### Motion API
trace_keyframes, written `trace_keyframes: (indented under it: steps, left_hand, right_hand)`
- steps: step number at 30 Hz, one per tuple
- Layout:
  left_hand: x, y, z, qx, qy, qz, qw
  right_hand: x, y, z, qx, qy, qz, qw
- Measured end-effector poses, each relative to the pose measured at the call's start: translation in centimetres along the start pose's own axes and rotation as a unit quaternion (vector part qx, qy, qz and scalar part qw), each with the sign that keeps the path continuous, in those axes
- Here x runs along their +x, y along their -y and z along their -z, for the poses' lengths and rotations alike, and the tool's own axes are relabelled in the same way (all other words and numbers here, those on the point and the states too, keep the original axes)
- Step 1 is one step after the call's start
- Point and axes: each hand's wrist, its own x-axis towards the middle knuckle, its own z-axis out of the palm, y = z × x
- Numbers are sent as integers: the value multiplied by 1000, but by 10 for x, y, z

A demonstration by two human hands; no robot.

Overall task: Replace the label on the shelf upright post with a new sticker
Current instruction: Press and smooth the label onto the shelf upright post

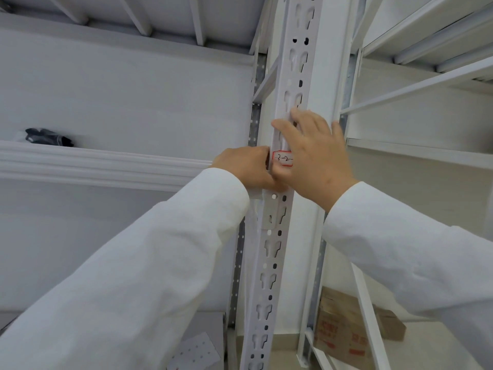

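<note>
Both hands work at the shelf upright post [286,108], centre of the frame. A small white label [282,158] with a red border and handwritten characters sits on the perforated front face of the post, just right of centre and about mid-height.

Left hand [246,168]: fingers curled, knuckles toward the camera, tips at the label's left edge on the post's corner. It appears to pinch or press that edge; the contact itself is hidden, so I cannot tell whether it truly grips the label.

Right hand [312,153]: fingers extended and spread, laid flat on the post over the label's right portion and the slots above. It grasps nothing and seems to press or smooth.

Progress, as a judgement: one label only is visible, lying flat on the post. Whether this is the old one about to be peeled or the new sticker being pressed down cannot be settled from this view. The flat pressing palm suggests application, which would put the task near its end, with only rubbing the edges down left. No peeled label or backing paper shows.

Orientation: the label's long axis runs across the post, roughly horizontal in frame, writing reading left to right, with a slight tilt matching the post's lean. The post's own long axis runs from lower centre up to upper centre-right.

Lower right: cardboard boxes [346,329] on a shelf.
</note>
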Motion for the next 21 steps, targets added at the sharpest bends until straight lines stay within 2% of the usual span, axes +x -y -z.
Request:
trace_keyframes:
  steps: [4,12,21]
  left_hand:
    - [3,1,-1,19,-1,-3,1000]
    - [4,2,-2,7,6,-2,1000]
    - [0,0,-1,7,-12,-3,1000]
  right_hand:
    - [1,8,-10,-44,-23,3,999]
    - [-3,1,-3,37,-18,15,999]
    - [-3,2,-1,29,-27,-1,999]
